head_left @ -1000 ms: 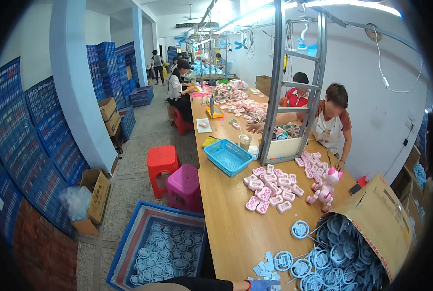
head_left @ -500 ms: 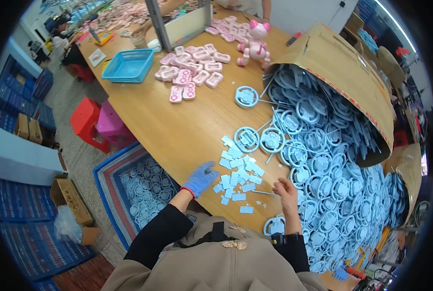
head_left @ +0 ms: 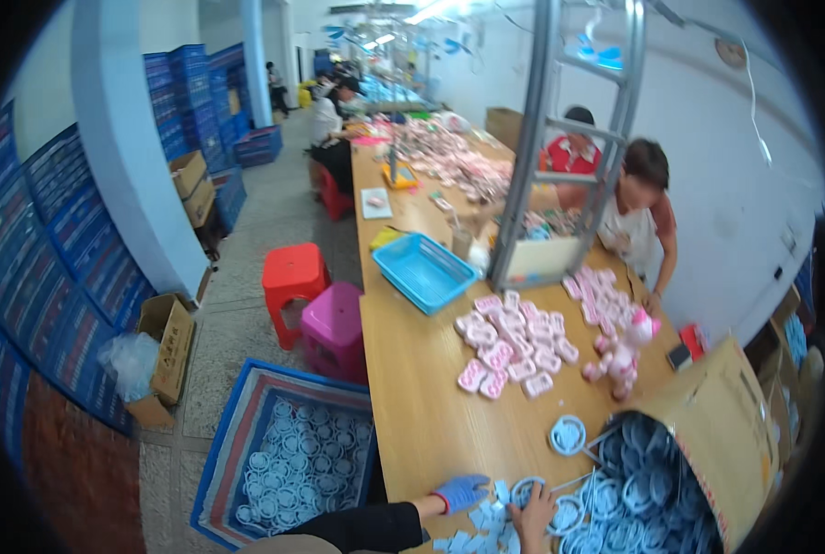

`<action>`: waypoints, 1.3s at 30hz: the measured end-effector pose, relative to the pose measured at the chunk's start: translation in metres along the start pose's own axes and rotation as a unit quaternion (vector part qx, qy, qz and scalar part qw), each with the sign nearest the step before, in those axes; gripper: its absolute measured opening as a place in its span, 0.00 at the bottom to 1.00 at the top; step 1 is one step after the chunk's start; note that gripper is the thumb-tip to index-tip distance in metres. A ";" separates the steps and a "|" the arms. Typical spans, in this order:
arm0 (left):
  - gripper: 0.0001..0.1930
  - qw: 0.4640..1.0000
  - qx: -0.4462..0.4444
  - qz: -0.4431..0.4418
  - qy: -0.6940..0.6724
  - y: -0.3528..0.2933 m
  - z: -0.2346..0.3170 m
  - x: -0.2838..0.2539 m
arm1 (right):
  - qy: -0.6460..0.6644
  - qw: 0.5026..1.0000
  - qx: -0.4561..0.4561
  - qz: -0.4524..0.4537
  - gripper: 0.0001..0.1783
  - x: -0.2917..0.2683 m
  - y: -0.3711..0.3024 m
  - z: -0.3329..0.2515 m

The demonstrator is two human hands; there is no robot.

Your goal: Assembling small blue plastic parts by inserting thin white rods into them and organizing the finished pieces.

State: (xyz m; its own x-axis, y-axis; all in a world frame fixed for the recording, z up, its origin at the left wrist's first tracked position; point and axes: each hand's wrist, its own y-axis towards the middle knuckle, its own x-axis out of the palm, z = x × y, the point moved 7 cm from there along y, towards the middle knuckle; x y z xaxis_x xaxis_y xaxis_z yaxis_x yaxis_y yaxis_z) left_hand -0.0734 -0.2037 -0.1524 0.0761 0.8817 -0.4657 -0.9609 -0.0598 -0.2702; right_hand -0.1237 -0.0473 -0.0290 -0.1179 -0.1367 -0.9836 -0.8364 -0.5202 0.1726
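Observation:
My left hand (head_left: 463,492), in a blue glove with a red cuff, lies with its fingers stretched out beside small flat light-blue pieces (head_left: 480,541); nothing shows in it. To its right, my bare right hand (head_left: 533,519) has its fingers bent over a light-blue plastic wheel (head_left: 521,487), shaped like a toy steering wheel, and seems to grip its rim. More such wheels lie to the right, spilling from a tipped cardboard box (head_left: 722,406). A single wheel (head_left: 567,434) rests farther up the wooden table (head_left: 412,406). The lower edge cuts off part of the piles.
At left below the table, a blue crate (head_left: 211,475) holds many wheels. Red (head_left: 294,268) and purple (head_left: 337,323) stools stand beside the table. Farther off are a blue basket (head_left: 426,272), pink-white parts (head_left: 514,342), a pink toy figure (head_left: 623,355) and a metal frame (head_left: 521,152). People sit beyond.
The view has tilted up and now shows more of the room. My right hand has moved left and forward onto a wheel, closer to my left hand.

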 end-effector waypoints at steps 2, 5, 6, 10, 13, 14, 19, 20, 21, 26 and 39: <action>0.26 0.998 -0.009 0.026 -0.059 0.009 0.004 -0.007 | 0.024 0.999 -0.011 -0.026 0.33 0.025 0.007 0.012; 0.26 0.991 -0.016 0.048 -0.123 0.025 0.015 -0.007 | 0.149 0.988 0.023 -0.023 0.37 0.041 0.005 0.028; 0.26 0.991 -0.013 0.056 -0.123 0.027 0.019 -0.006 | 0.253 0.965 0.061 0.016 0.38 0.041 0.003 0.035; 0.26 0.907 0.027 -0.084 -0.412 0.024 0.054 0.005 | 0.247 0.966 -0.077 0.019 0.41 -0.036 0.008 -0.019; 0.29 0.891 0.003 -0.207 -0.404 -0.003 0.081 0.005 | 0.336 0.939 -0.070 -0.015 0.41 -0.080 -0.012 -0.065; 0.28 0.879 -0.023 -0.189 -0.438 -0.021 0.079 -0.007 | 0.420 0.905 -0.022 -0.071 0.41 -0.076 -0.016 -0.069; 0.25 0.827 -0.065 -0.037 -0.557 -0.078 0.010 -0.034 | 0.187 0.976 -0.114 -0.009 0.34 0.018 -0.041 -0.022; 0.20 0.763 -0.056 0.028 -0.643 -0.101 0.019 -0.052 | 0.157 0.982 -0.103 -0.021 0.34 0.041 -0.040 -0.012; 0.18 0.769 -0.062 0.050 -0.634 -0.105 -0.004 -0.051 | 0.127 0.987 -0.095 -0.034 0.34 0.062 -0.036 -0.006; 0.18 0.781 -0.095 0.090 -0.611 -0.156 0.007 -0.086 | 0.153 0.985 -0.081 0.000 0.16 0.047 -0.048 -0.005; 0.23 0.857 -0.116 0.043 -0.501 -0.133 0.013 -0.087 | 0.502 0.840 0.203 -0.042 0.23 0.033 -0.056 0.015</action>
State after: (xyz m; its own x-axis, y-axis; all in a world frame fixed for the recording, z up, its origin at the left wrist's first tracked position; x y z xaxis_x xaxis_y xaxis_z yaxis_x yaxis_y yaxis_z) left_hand 0.0443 -0.2664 -0.0649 -0.3705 0.8219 0.4326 -0.8643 -0.1344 -0.4847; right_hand -0.0888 -0.0094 -0.0720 0.2906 -0.8615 -0.4165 -0.9569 -0.2608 -0.1281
